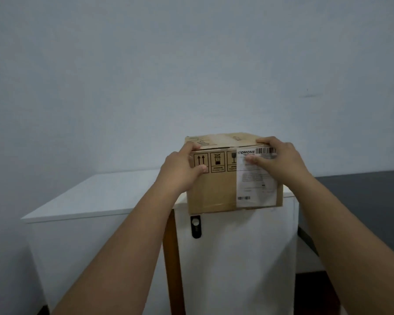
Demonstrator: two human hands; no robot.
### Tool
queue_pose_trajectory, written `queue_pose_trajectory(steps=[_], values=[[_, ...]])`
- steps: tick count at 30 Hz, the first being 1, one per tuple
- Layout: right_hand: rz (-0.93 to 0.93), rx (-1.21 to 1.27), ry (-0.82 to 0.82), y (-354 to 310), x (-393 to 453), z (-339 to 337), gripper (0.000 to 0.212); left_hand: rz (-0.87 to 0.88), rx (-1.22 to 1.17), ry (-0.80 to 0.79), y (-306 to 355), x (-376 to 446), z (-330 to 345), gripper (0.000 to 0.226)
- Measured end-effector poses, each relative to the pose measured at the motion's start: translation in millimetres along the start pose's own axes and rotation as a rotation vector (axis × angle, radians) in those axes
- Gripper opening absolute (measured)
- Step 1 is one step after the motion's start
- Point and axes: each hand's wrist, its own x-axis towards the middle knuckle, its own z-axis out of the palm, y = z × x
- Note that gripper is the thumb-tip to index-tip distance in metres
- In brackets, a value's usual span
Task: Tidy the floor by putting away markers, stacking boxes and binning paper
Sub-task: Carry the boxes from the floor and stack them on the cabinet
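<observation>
Two hands grasp the box: left hand [182,164] and right hand [280,159] curl over its top front edge. Box [216,189] sits upright on the white cabinet [237,258], labelled face toward us, long axis left-right.

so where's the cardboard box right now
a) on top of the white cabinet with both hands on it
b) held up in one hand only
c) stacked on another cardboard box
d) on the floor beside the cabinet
a: the cardboard box sits at the front edge of the white cabinet, with the left hand and right hand gripping its upper corners.
</observation>
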Motion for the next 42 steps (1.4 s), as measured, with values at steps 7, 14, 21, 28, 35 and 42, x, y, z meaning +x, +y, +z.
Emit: queue_pose_trajectory(steps=[7, 14, 21, 28, 35, 42], values=[[-0.058, -0.41, 0.033, 31, 68, 2, 0.068, 0.096, 0.602, 0.073, 7, 68, 55, 0.056], [0.014, -0.507, -0.042, 47, 119, 7, 0.061, 0.056, 0.571, 0.083, -7, 112, 95, 0.058], [0.073, -0.598, -0.072, 60, 157, 22, 0.04, 0.094, 0.512, 0.082, -21, 143, 126, 0.056], [0.066, -0.653, -0.087, 72, 154, 29, 0.066, 0.078, 0.525, 0.015, -23, 136, 127, 0.073], [-0.07, -0.484, 0.118, 27, 91, 90, 0.066, 0.062, 0.506, 0.03, -85, 51, 56, 0.069], [-0.534, -0.268, -0.275, -110, 3, 242, 0.076, -0.348, 0.528, 0.131, -205, -72, -90, 0.051]])
